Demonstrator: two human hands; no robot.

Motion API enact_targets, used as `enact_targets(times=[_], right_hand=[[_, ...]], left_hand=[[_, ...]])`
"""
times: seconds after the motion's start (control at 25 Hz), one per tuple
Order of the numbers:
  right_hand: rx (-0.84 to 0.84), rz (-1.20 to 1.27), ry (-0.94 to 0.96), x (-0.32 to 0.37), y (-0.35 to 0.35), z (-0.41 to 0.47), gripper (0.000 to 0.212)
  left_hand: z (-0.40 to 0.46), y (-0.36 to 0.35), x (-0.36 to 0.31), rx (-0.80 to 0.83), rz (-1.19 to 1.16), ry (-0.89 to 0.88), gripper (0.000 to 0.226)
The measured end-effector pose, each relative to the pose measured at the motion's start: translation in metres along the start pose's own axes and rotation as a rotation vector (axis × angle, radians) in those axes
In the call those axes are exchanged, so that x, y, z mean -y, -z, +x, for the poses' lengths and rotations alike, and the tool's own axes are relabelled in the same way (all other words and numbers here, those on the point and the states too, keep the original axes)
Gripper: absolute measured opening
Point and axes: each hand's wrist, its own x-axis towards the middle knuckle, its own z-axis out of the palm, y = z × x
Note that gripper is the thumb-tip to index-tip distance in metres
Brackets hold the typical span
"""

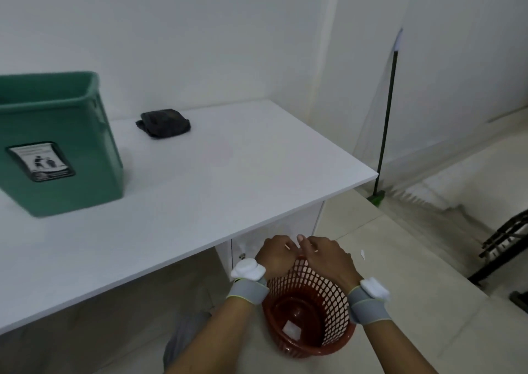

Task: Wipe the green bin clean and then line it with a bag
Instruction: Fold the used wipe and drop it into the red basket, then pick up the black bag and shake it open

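White walls and a pale tiled floor frame a white table (pixel 200 173) that fills the left and centre of the frame. Your green bin (pixel 57 145) stands upright on it at the far left, open mouth up, label facing you. The folded black bag (pixel 163 124) lies flat on the tabletop just right of the bin, apart from it, near the back wall.

Both of your hands are low at the bottom centre, off the table's front edge, meeting over the far rim of a red mesh basket (pixel 311 316) on the floor. Your left hand (pixel 275 255) and right hand (pixel 325 255) have their fingers curled in toward each other; something thin and pale may be pinched between them, but it is too small to tell what, or which hand has it. A white scrap lies in the basket's bottom.

What matters for your next reach: bin and bag both lie up and to the left of your hands, on a higher surface. Your left hand is the nearer one. No wiping cloth shows on the table, so you'd likely need one first.

A dark-handled broom (pixel 385 116) leans in the corner at right.
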Motion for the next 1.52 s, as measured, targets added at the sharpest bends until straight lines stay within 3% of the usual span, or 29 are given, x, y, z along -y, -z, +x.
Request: enact_targets(times=[0.2, 0.44, 1.04, 1.32, 1.52], right_hand=[[-0.154, -0.027, 0.096, 0.053, 0.025, -0.023, 0.059], [-0.270, -0.073, 0.236, 0.128, 0.048, -0.045, 0.049], [-0.361, 0.048, 0.468, 0.294, 0.089, -0.054, 0.034], [-0.357, 0.070, 0.495, 0.332, 0.094, -0.020, 0.031], [-0.310, 0.092, 0.506, 0.350, 0.082, 0.030, 0.028]], left_hand=[[-0.030, 0.041, -0.021, 0.045, -0.091, -0.060, 0.028], [-0.075, 0.089, -0.032, 0.016, -0.013, -0.150, 0.028], [-0.140, 0.238, -0.040, -0.446, -0.031, -0.347, 0.024], [-0.115, 0.273, -0.040, -0.626, 0.017, -0.347, 0.031], [-0.075, 0.290, -0.031, -0.680, -0.022, -0.324, 0.020]])
